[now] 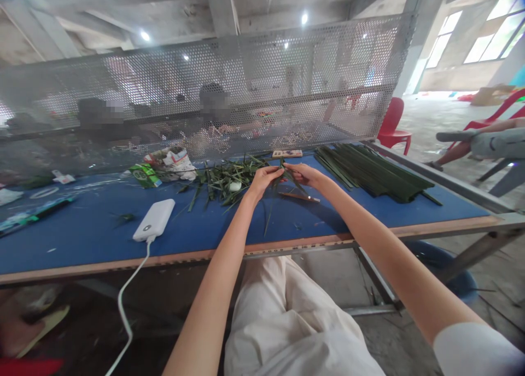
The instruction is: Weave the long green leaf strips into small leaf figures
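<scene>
Between my two hands, above the blue tabletop, is a small piece of green leaf strips [282,171] with loose ends hanging down. My left hand [266,180] pinches it from the left, thumb and fingertips together. From the right, my right hand [302,174] grips the strips with bent fingers; some fingertips are hidden. A thin brown tool [300,197], its kind unclear, lies on the table just below my hands. A tangled heap of cut leaf scraps [232,176] is left of my hands. Long dark green leaves [369,171] are stacked to the right.
A white power bank [155,220] with a cable lies at left on the blue table [102,244]. Beyond it are a green box [145,175] and a crumpled bag [174,162]. A perforated metal screen [246,91] runs along the back. A red chair [392,124] stands right.
</scene>
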The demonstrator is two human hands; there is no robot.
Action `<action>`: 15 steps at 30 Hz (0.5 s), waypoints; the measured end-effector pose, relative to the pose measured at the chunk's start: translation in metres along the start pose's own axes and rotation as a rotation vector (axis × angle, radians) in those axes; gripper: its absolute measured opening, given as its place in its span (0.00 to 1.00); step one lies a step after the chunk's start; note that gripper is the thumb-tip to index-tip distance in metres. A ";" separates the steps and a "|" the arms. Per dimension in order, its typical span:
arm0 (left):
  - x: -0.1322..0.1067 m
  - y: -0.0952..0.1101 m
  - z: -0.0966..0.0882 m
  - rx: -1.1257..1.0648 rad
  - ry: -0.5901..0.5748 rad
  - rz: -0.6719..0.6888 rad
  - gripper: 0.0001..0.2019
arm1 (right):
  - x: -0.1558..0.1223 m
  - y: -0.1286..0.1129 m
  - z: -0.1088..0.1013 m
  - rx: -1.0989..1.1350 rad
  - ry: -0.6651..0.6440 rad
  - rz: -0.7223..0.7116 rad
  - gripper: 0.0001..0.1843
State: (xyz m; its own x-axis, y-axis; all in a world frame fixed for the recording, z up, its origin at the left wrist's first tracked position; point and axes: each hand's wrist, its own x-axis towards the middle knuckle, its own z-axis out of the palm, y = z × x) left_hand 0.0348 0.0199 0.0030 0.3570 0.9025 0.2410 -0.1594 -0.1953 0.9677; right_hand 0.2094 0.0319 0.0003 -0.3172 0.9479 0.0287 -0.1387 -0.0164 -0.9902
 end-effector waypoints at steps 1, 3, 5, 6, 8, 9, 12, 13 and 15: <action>0.000 0.000 0.000 -0.001 0.001 -0.003 0.14 | 0.000 0.001 0.000 0.002 0.005 -0.003 0.19; 0.001 0.000 -0.001 -0.015 0.004 -0.007 0.14 | 0.001 0.002 0.002 0.010 0.029 -0.019 0.18; 0.002 0.001 -0.002 -0.058 0.012 -0.007 0.12 | 0.001 0.002 0.004 0.016 0.048 -0.050 0.16; 0.002 0.002 -0.003 -0.084 0.019 -0.009 0.12 | 0.002 0.002 0.006 0.017 0.047 -0.073 0.14; 0.004 0.003 -0.005 -0.122 0.036 -0.025 0.10 | 0.002 0.002 0.008 0.011 0.018 -0.134 0.12; 0.004 0.004 -0.006 -0.128 0.043 -0.034 0.09 | 0.002 0.002 0.009 0.003 -0.001 -0.167 0.11; 0.005 0.005 -0.007 -0.106 0.048 -0.050 0.09 | -0.002 0.000 0.011 -0.035 -0.026 -0.252 0.12; 0.005 0.005 -0.007 -0.091 0.044 -0.050 0.10 | -0.003 0.000 0.012 -0.050 -0.024 -0.262 0.13; 0.004 0.004 -0.007 -0.059 0.026 -0.047 0.11 | -0.006 -0.002 0.012 -0.070 -0.019 -0.266 0.15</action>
State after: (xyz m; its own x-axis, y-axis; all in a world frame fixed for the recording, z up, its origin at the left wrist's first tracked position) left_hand 0.0291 0.0257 0.0079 0.3418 0.9198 0.1927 -0.1973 -0.1303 0.9717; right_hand 0.2002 0.0224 0.0036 -0.2963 0.9097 0.2910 -0.1543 0.2551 -0.9545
